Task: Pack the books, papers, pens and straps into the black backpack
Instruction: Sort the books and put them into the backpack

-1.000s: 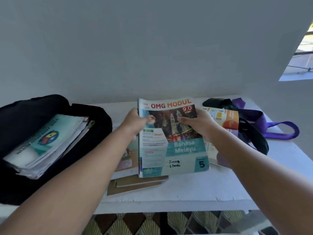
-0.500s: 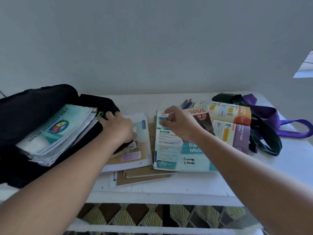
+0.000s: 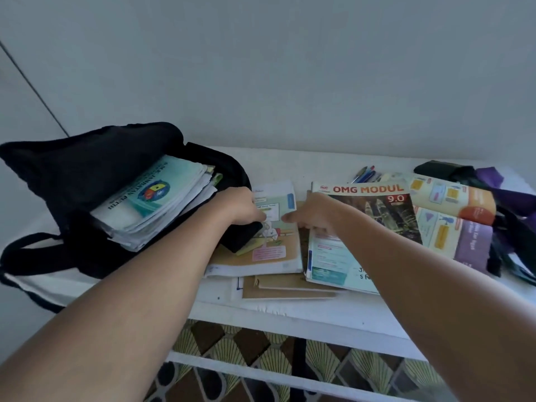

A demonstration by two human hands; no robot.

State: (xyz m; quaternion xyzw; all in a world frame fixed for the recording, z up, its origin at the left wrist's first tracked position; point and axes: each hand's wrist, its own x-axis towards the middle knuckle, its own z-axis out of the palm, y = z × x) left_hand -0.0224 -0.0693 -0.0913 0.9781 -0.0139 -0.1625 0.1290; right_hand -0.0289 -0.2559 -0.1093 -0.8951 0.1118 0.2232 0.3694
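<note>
The black backpack (image 3: 87, 163) lies open at the table's left with a stack of books and papers (image 3: 153, 198) inside. My left hand (image 3: 240, 207) lies on its front rim, fingers curled over it and touching an illustrated book (image 3: 266, 256). My right hand (image 3: 313, 216) reaches left with spread fingers over the gap between that book and the OMG Modul book (image 3: 377, 210), holding nothing. Brown notebooks (image 3: 284, 288) lie beneath both books. An orange and purple book (image 3: 452, 216), pens (image 3: 364, 174) and purple and dark straps (image 3: 507, 198) lie to the right.
Everything rests on a white table (image 3: 319, 314) against a pale wall. The backpack's shoulder strap (image 3: 26, 248) hangs over the table's left front edge. A patterned tiled floor (image 3: 246, 358) shows below the table's front edge.
The OMG Modul book, held up in both hands a second ago, now lies flat on the table. My left hand went to the backpack's rim, and my right hand slid left off the book.
</note>
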